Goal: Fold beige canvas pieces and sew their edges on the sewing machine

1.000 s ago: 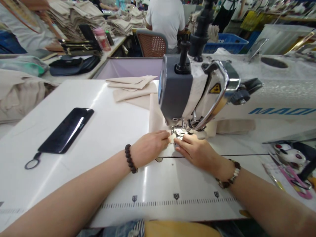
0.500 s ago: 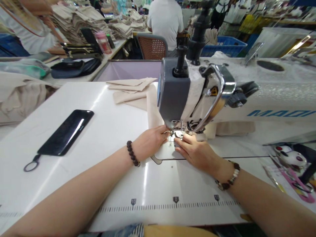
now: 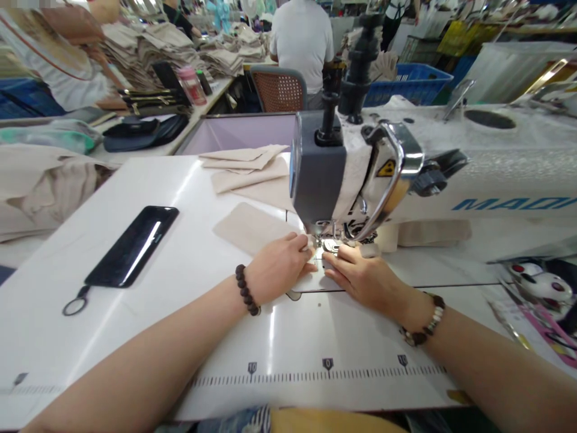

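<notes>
A beige fabric piece lies flat on the white table, its near end under the presser foot of the sewing machine. My left hand, fingers bent, presses on the fabric's end just left of the needle. My right hand rests on the needle plate just right of the foot, fingers pinched at the fabric's edge. Each wrist wears a bead bracelet.
A black phone with a ring strap lies at the left. Folded beige pieces are stacked behind the machine. A ruler strip runs along the table's front edge. Scissors and small tools lie at right. A seated person works beyond.
The beige piece, which stood up against the machine head, has swung down and now lies flat to the left. Both hands stay at the presser foot.
</notes>
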### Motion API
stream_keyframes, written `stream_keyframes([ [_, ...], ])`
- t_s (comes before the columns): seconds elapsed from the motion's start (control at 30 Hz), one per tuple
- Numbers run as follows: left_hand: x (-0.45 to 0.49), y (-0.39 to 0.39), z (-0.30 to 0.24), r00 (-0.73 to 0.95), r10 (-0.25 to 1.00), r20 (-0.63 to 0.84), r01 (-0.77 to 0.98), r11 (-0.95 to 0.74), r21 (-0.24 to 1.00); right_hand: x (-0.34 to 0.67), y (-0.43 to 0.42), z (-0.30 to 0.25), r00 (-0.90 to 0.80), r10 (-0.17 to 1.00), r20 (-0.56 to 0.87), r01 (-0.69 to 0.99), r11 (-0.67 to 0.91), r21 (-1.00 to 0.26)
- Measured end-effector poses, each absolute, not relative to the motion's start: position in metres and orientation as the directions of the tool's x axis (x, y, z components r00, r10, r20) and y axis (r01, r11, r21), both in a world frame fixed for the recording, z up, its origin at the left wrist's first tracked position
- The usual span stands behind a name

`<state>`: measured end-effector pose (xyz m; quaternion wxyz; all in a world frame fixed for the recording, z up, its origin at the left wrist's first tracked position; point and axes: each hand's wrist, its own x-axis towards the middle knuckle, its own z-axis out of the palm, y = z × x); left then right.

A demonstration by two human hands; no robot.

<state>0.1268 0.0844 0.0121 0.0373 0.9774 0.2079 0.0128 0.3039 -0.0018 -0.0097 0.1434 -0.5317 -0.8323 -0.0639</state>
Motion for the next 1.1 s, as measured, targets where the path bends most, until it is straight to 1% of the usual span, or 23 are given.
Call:
stream_keyframes([
  [0.1,0.127,0.078,0.015,0.923,0.385,-0.024,0.386,-0.920,0.075,0.305,-0.002,-0.010,-0.408,0.849,0.335,0.892,0.450,-0.054],
  [0.23,0.128,0.072,0.017,0.939,0.342,-0.036,0.344,-0.932,0.114,0.305,-0.002,-0.010,-0.423,0.845,0.327,0.887,0.460,-0.040],
  [0.5,0.131,0.061,0.016,0.912,0.403,-0.071,0.410,-0.900,0.147,0.306,-0.001,-0.009,-0.409,0.848,0.336,0.890,0.453,-0.059],
  [0.6,0.132,0.058,0.014,0.909,0.414,-0.055,0.418,-0.899,0.131,0.306,-0.001,-0.010,-0.416,0.839,0.350,0.884,0.463,-0.060],
  [0.67,0.130,0.056,0.015,0.929,0.366,-0.061,0.371,-0.923,0.105,0.307,-0.003,-0.010,-0.462,0.813,0.354,0.854,0.516,-0.070],
  [0.73,0.127,0.052,0.019,0.949,0.294,-0.114,0.306,-0.947,0.097,0.306,-0.006,-0.008,-0.541,0.760,0.359,0.793,0.603,-0.082],
  [0.8,0.124,0.047,0.024,0.952,0.247,-0.179,0.270,-0.955,0.118,0.305,-0.010,-0.006,-0.608,0.701,0.372,0.731,0.678,-0.081],
  [0.87,0.123,0.043,0.028,0.945,0.251,-0.209,0.282,-0.950,0.137,0.304,-0.013,-0.004,-0.637,0.670,0.381,0.703,0.708,-0.070],
  [0.93,0.122,0.041,0.028,0.943,0.262,-0.204,0.292,-0.947,0.133,0.303,-0.015,-0.003,-0.641,0.667,0.381,0.700,0.711,-0.066],
  [1.1,0.123,0.045,0.021,0.942,0.278,-0.186,0.303,-0.946,0.117,0.303,-0.013,-0.006,-0.599,0.706,0.378,0.740,0.669,-0.077],
])
